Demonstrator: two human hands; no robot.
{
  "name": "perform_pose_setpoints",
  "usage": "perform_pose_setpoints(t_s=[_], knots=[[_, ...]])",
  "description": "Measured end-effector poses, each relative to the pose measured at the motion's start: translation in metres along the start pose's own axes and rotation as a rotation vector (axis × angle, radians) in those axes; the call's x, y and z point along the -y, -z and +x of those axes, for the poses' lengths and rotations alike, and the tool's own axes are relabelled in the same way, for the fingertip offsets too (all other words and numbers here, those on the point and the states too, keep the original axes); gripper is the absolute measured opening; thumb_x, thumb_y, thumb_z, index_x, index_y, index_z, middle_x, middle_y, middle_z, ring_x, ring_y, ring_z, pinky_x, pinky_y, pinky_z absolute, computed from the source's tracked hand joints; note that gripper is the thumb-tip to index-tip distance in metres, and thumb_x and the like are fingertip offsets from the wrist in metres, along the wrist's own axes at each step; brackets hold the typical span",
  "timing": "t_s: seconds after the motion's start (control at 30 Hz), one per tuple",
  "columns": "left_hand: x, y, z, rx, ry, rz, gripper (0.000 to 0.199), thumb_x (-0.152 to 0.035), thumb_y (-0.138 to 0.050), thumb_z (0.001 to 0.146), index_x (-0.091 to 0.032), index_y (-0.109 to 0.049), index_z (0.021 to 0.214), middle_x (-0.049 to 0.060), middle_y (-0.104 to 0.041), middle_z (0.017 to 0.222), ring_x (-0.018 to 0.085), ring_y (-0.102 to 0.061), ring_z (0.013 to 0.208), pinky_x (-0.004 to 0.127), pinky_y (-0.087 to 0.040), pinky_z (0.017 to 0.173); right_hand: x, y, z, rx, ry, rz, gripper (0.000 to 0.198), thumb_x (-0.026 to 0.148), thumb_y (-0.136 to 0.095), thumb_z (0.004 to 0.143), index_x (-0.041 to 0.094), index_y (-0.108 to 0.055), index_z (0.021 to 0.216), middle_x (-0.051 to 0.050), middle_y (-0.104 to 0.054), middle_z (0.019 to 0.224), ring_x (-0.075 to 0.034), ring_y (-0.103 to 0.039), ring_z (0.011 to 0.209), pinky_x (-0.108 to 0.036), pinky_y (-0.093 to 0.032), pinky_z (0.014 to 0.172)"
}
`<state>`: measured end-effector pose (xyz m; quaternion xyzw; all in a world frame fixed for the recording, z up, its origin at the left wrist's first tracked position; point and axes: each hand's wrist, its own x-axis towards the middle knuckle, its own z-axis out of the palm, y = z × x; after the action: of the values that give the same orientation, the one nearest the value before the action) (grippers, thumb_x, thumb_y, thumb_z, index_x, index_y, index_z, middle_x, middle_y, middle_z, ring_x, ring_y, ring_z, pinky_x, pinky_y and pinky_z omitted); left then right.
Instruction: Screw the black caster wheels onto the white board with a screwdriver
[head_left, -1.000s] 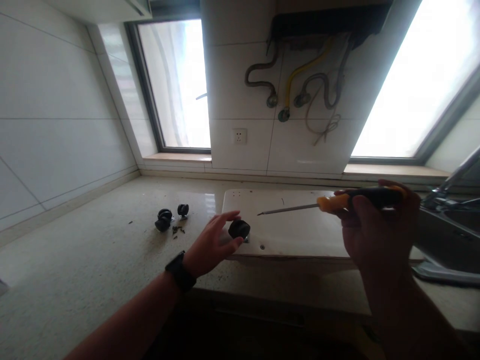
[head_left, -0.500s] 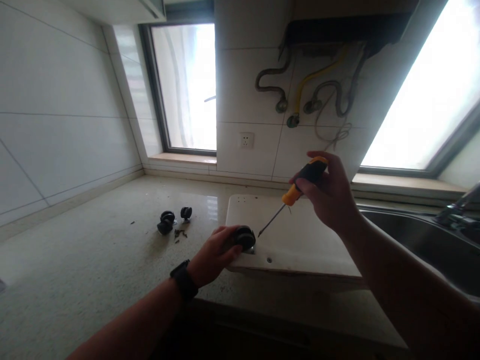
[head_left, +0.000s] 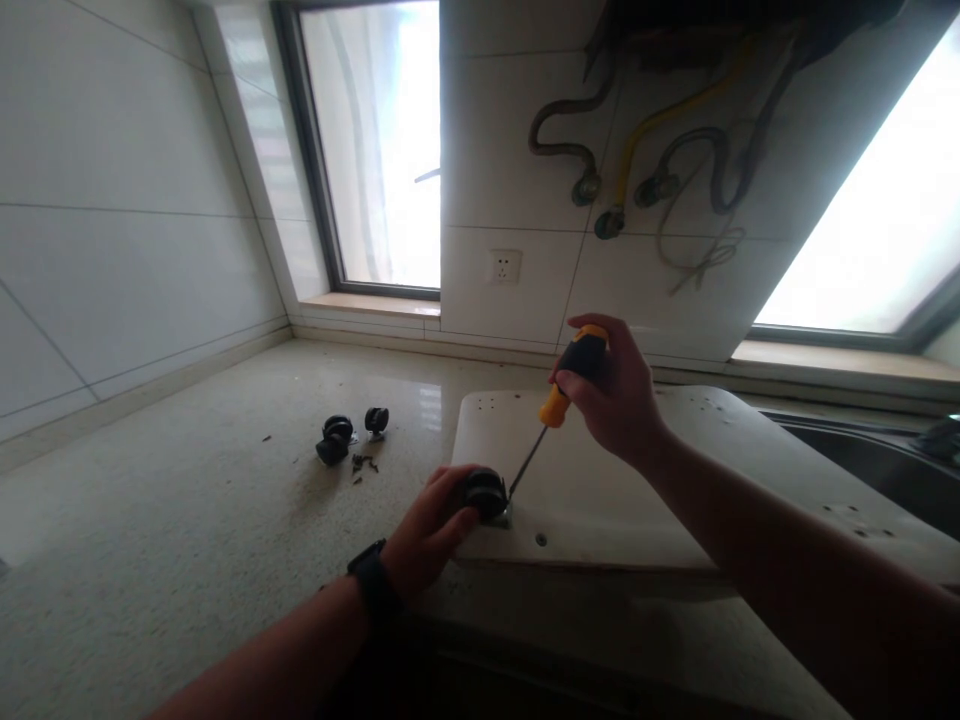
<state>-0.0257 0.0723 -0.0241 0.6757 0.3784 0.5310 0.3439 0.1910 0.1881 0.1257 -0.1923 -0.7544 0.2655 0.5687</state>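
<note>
1. Lower centre: left hand (head_left: pixel 435 525) pinches the black, round, plastic-looking caster (head_left: pixel 486 492); probably light, stiff, slightly slippery; better held by wheel sides.
2. Centre: yellow-and-black, metal-shafted screwdriver (head_left: pixel 555 405), likely rigid; right hand (head_left: pixel 613 392) wraps its handle.

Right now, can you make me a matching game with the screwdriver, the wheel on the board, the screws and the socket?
1. screwdriver
2. wheel on the board
3. screws
4. socket

A. on the wall
B. in the left hand
C. lying on the counter
D. in the right hand

Pairs: 1-D, 2-B, 3-C, 4-A
</note>
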Motion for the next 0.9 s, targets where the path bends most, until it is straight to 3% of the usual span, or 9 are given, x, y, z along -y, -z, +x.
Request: perform_pose_setpoints(t_s=[0.43, 0.9], knots=[[0.000, -0.002, 0.000, -0.009, 0.011, -0.017, 0.037, -0.036, -0.054, 0.101, -0.026, -0.055, 0.136, 0.011, -0.060, 0.128, 0.028, -0.060, 0.119, 0.049, -0.046, 0.105, -0.001, -0.003, -0.009, -0.121, 0.093, -0.029, 0.048, 0.019, -0.067, 0.078, 0.030, -0.052, 0.122, 0.001, -0.061, 0.074, -0.020, -0.061, 0.065, -0.036, -0.049, 0.053], [0.003, -0.003, -0.001, -0.022, 0.015, 0.007, 0.038, -0.038, -0.054, 0.101, -0.026, -0.055, 0.137, 0.011, -0.061, 0.129, 0.028, -0.059, 0.121, 0.049, -0.046, 0.106, -0.002, -0.004, -0.015, -0.045, 0.091, -0.034, 0.053, 0.021, -0.065, 0.079, 0.033, -0.048, 0.127, 0.001, -0.059, 0.078, -0.021, -0.060, 0.067, -0.038, -0.052, 0.056]])
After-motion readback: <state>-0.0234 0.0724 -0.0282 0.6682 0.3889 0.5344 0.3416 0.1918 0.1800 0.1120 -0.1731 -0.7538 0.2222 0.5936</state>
